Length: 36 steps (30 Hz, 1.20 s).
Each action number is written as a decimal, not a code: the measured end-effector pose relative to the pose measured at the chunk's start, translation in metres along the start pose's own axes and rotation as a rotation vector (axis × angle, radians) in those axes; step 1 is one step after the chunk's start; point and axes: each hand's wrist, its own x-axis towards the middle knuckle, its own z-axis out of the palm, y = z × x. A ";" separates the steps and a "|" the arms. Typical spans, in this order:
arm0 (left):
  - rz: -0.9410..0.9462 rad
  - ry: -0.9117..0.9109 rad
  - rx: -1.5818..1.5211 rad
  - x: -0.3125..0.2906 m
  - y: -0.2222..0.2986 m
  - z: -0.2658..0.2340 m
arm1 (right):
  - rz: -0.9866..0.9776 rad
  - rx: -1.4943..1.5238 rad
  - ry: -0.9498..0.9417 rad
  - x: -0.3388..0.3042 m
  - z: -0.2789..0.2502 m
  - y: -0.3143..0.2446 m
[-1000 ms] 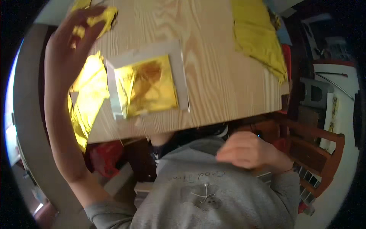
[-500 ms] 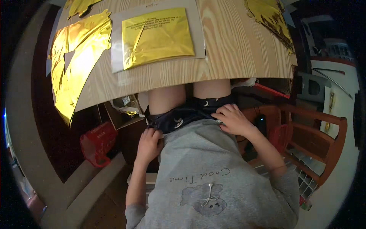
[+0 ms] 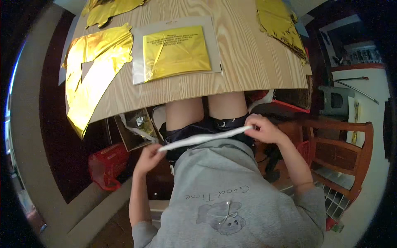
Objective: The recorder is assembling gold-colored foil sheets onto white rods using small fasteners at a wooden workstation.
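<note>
A long, narrow white strip (image 3: 202, 139) stretches across my lap, slightly blurred; its material I cannot make out. My left hand (image 3: 148, 159) pinches its left end beside my hip. At the other end, my right hand (image 3: 264, 129) has its fingers closed on the strip, a little higher. Under it lie my dark shorts (image 3: 182, 133) and the hem of my grey shirt (image 3: 215, 177). Beyond my knees, on the wooden table (image 3: 244, 62), a flat yellow packet (image 3: 178, 53) rests on a pale sheet (image 3: 213, 49).
Shiny gold foil (image 3: 103, 53) hangs over the table's left edge, and more foil (image 3: 281, 27) lies at the right. Below the table stands an opened cardboard box (image 3: 128, 138). A red bag (image 3: 108, 163) is at the left, a wooden chair (image 3: 339, 128) at the right.
Both hands have come up off my lap and moved outward, drawing the white strip taut between them. The view has shifted slightly, so the table sits a bit lower.
</note>
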 end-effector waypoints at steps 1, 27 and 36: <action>0.057 0.022 0.040 0.010 0.003 -0.011 | 0.163 0.184 0.021 0.006 -0.007 -0.002; 0.704 0.411 0.912 0.103 0.076 0.094 | 0.068 -0.542 0.147 0.111 0.051 -0.003; 0.692 0.401 0.918 0.100 0.065 0.094 | 0.129 -0.471 0.101 0.113 0.057 -0.004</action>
